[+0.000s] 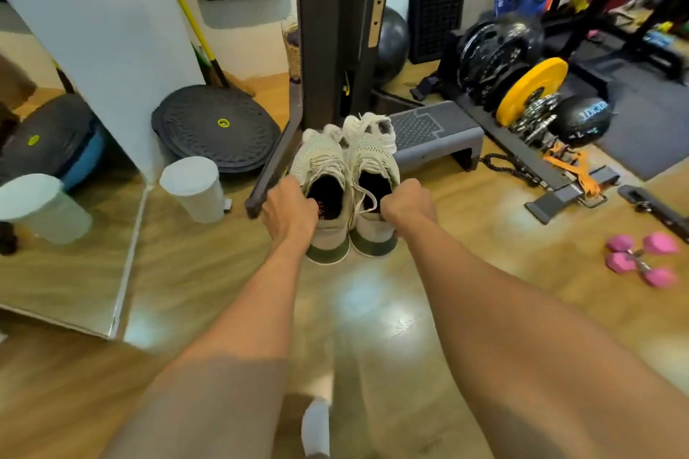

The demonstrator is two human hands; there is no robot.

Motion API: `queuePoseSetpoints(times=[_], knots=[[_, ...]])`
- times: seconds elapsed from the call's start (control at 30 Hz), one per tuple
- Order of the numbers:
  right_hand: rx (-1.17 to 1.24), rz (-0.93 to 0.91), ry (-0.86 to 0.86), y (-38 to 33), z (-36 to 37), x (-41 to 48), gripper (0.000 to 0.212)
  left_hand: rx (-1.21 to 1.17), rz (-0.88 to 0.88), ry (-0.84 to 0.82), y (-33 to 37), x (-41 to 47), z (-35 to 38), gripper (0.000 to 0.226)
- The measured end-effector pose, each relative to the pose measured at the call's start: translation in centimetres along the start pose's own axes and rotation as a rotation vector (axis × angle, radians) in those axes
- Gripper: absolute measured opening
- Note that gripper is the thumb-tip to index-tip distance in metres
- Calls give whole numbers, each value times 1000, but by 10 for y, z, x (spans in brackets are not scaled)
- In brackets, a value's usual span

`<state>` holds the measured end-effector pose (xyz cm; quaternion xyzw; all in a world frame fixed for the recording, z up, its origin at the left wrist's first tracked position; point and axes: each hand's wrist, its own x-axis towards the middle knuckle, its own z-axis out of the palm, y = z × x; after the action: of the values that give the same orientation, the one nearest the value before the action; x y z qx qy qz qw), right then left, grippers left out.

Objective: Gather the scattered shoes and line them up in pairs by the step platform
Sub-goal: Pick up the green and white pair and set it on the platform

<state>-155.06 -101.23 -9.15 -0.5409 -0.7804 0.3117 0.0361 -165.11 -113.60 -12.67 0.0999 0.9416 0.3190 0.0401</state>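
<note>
A home gym with a glossy wooden floor [373, 309], a wall mirror [56, 235] on the left and a black machine upright [332, 30] straight ahead. Beside the mirror stands a white pedal bin [194, 188] with its lid down, so its contents are hidden. On the right a low rack [484, 115] carries black weight plates [488, 56] and one yellow plate [531, 89] standing on edge, with a black medicine ball [581, 119] just beside them. A dark balance disc [216, 127] lies flat near the bin, and two pink dumbbells [645, 259] lie on the floor well to the right.

Both arms reach forward. The left hand [289, 214] is curled round the outer collar of the left shoe [322, 175], fingers hooked into its opening. The right hand [408, 205] is a closed fist gripping the outer collar of the right shoe [373, 168], and a loose lace hangs across that opening. The two pale knit shoes with dark green heels are held side by side, touching, heels toward the person and toes pointing at the grey step platform [436, 134], which sits just beyond them at the foot of the upright. Whether the soles touch the floor cannot be told
</note>
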Motion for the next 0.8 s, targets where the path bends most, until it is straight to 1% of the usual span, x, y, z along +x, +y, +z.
queuePoseSetpoints(times=[0.1, 0.3, 0.5, 0.67, 0.8], knots=[[33, 48, 15, 0, -20, 61, 21, -8, 63, -2, 46, 35, 34, 24], [65, 124, 37, 19, -57, 181, 23, -12, 142, -42, 133, 86, 115, 22], [64, 132, 3, 54, -104, 309, 26, 4, 113, -44, 228, 117, 206, 31], [49, 141, -21, 73, -141, 405, 24, -19, 83, -75, 296, 144, 274, 23], [24, 132, -39, 83, -155, 482, 22, -33, 52, -90, 339, 175, 326, 36]])
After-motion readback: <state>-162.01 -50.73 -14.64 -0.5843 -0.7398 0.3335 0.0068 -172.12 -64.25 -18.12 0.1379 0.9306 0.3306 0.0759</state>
